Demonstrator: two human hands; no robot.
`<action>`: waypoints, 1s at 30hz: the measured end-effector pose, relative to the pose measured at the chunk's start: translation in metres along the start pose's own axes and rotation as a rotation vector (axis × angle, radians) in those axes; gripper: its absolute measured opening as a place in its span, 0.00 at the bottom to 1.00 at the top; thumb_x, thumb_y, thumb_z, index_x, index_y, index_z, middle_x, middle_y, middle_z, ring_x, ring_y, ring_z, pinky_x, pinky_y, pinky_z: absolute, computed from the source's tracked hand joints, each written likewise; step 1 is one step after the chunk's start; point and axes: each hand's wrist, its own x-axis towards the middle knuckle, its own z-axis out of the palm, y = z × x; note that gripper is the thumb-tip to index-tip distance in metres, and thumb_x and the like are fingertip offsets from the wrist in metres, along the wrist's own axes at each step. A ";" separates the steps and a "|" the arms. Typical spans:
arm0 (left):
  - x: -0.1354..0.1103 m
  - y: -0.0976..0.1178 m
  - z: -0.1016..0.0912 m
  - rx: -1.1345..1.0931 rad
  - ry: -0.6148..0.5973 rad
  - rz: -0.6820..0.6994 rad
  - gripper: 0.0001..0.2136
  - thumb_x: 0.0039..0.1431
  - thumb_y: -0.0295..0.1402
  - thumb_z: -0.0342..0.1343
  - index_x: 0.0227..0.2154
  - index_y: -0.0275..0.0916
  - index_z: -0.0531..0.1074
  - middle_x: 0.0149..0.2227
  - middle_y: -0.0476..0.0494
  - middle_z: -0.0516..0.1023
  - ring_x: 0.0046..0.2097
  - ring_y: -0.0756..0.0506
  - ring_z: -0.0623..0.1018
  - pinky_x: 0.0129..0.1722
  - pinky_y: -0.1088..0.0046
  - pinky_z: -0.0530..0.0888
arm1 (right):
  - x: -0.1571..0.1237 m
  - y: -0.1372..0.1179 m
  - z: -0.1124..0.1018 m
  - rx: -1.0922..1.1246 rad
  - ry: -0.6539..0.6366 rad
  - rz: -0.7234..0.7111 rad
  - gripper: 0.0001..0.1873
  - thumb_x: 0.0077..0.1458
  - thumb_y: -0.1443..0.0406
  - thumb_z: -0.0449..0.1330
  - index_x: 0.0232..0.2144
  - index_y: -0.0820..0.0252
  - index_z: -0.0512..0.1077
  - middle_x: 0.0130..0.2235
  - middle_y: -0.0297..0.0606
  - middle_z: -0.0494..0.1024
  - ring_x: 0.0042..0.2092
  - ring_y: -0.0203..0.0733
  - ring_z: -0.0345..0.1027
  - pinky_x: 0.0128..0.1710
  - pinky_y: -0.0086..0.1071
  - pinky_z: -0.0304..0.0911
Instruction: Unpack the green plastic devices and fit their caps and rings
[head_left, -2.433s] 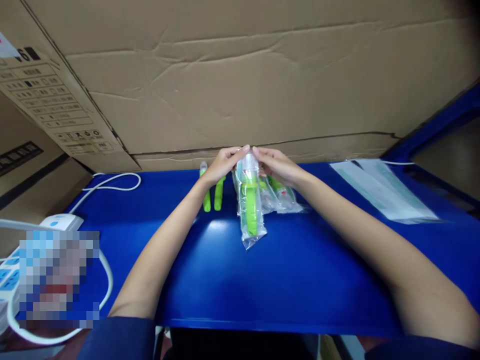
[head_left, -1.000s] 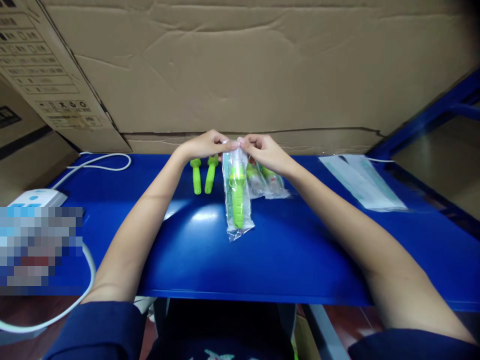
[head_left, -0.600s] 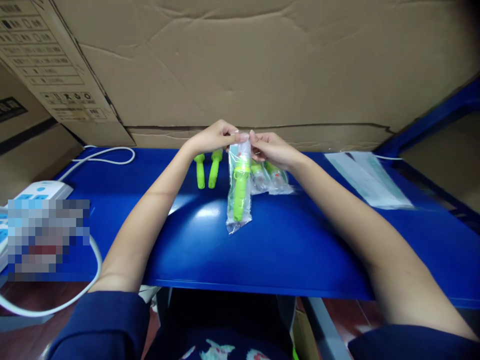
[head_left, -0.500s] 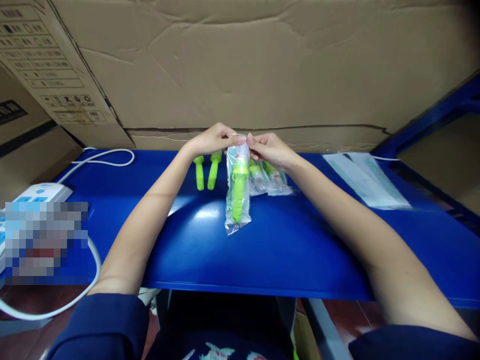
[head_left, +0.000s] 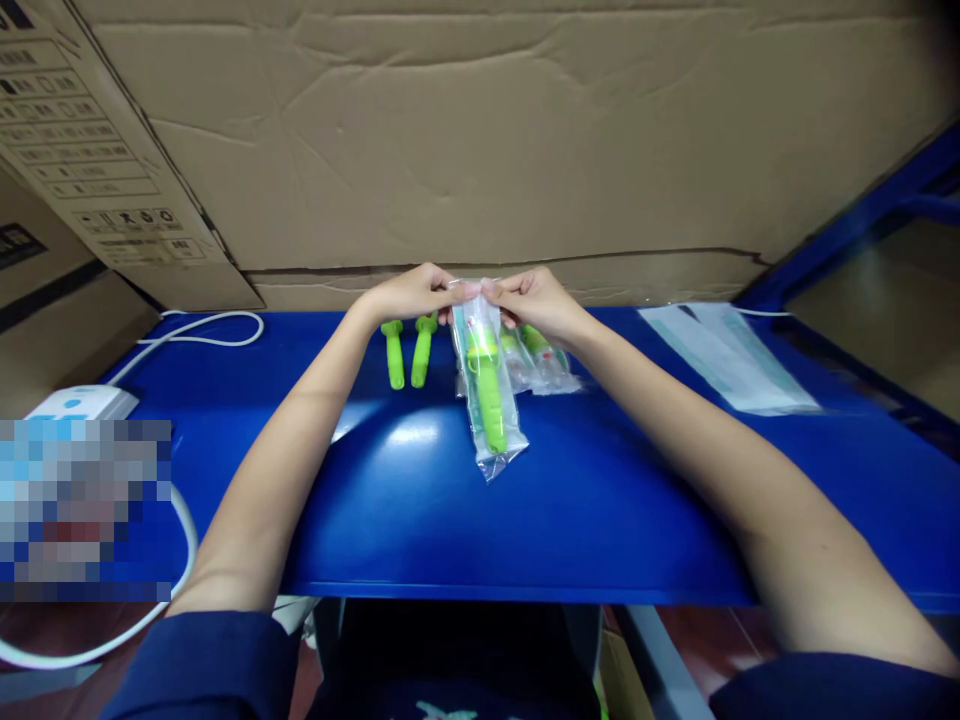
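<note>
Both hands pinch the top edge of a clear plastic bag [head_left: 480, 400], side by side. My left hand [head_left: 420, 293] grips its upper left corner, and my right hand [head_left: 544, 303] its upper right. Inside the bag is a bright green item [head_left: 489, 395] with a ribbed handle and a clear upper end. Just left of it, two loose green handles [head_left: 409, 355] lie on the blue table; their tops are partly behind my left hand. More bagged green items [head_left: 541, 358] lie behind and right of the held bag, partly covered by my right hand.
Flat clear bags with pale green-white contents [head_left: 731, 358] lie at the right of the blue table [head_left: 420, 540]. A white power strip [head_left: 90, 403] with a looping cable sits at the left, partly pixelated. Cardboard [head_left: 465, 150] walls the back. A blue metal frame [head_left: 862, 210] stands at the right.
The bag's lower end has swung a little to the right, so it now hangs tilted. Both hands keep their pinch on its top edge. The view has shifted slightly.
</note>
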 end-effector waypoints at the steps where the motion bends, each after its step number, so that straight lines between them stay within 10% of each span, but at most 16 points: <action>1: 0.000 -0.001 0.000 -0.007 -0.006 0.012 0.26 0.61 0.55 0.56 0.24 0.32 0.75 0.21 0.48 0.72 0.24 0.55 0.65 0.26 0.77 0.60 | 0.000 0.000 0.000 0.002 -0.022 0.015 0.35 0.49 0.34 0.62 0.21 0.62 0.73 0.15 0.30 0.64 0.18 0.28 0.50 0.19 0.28 0.42; 8: 0.001 -0.007 -0.001 -0.039 -0.024 0.065 0.24 0.58 0.53 0.59 0.23 0.33 0.74 0.22 0.49 0.70 0.24 0.55 0.63 0.26 0.77 0.58 | 0.001 0.002 0.000 0.112 -0.153 0.115 0.35 0.48 0.34 0.61 0.23 0.61 0.71 0.16 0.31 0.66 0.18 0.28 0.52 0.17 0.27 0.43; 30: 0.002 -0.007 -0.001 -0.070 0.000 0.035 0.23 0.58 0.51 0.61 0.23 0.33 0.73 0.21 0.49 0.71 0.25 0.55 0.65 0.27 0.77 0.60 | 0.003 0.004 0.001 0.078 -0.016 0.099 0.34 0.48 0.35 0.64 0.23 0.62 0.73 0.16 0.30 0.64 0.18 0.28 0.50 0.18 0.28 0.41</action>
